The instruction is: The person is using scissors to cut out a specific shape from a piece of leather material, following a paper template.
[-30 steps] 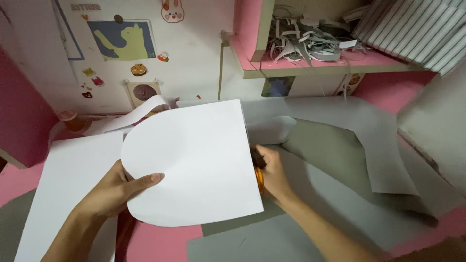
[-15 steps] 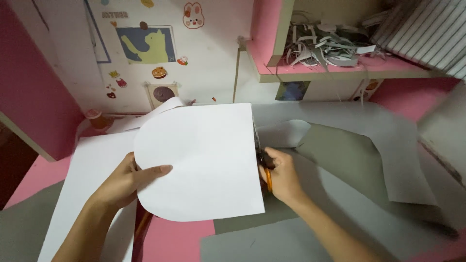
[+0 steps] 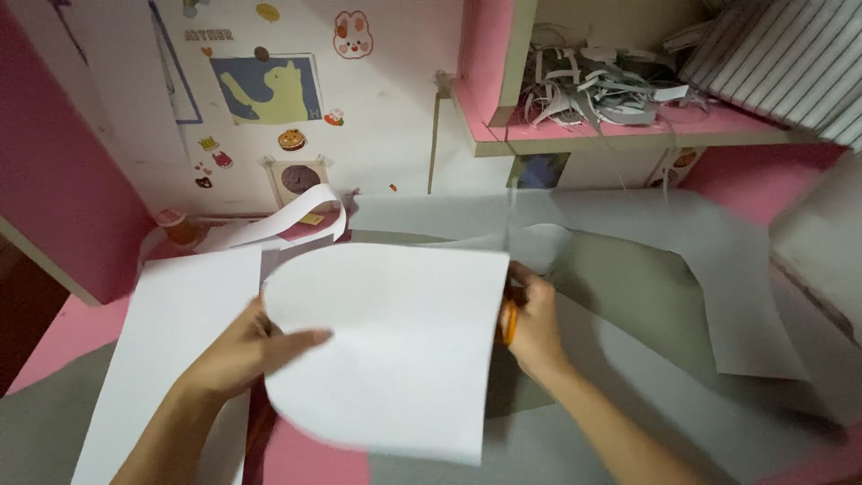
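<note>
My left hand (image 3: 242,352) grips the left edge of a white paper sheet (image 3: 395,346) whose left side is cut into a curve; the thumb lies on top of it. My right hand (image 3: 532,321) is at the sheet's right edge, closed around orange-handled scissors (image 3: 508,321) that are mostly hidden behind the paper. A curled white paper strip (image 3: 301,214) hangs off the sheet's upper left.
Another white sheet (image 3: 171,350) lies under my left arm on the pink surface (image 3: 63,337). Large grey sheets (image 3: 682,260) spread to the right. A pink shelf (image 3: 620,130) holds several paper scraps. The wall behind carries stickers and a cat picture (image 3: 267,88).
The view has shifted, so sheet and hands sit lower and more to the right in frame. Both hands keep their hold; the sheet has turned slightly.
</note>
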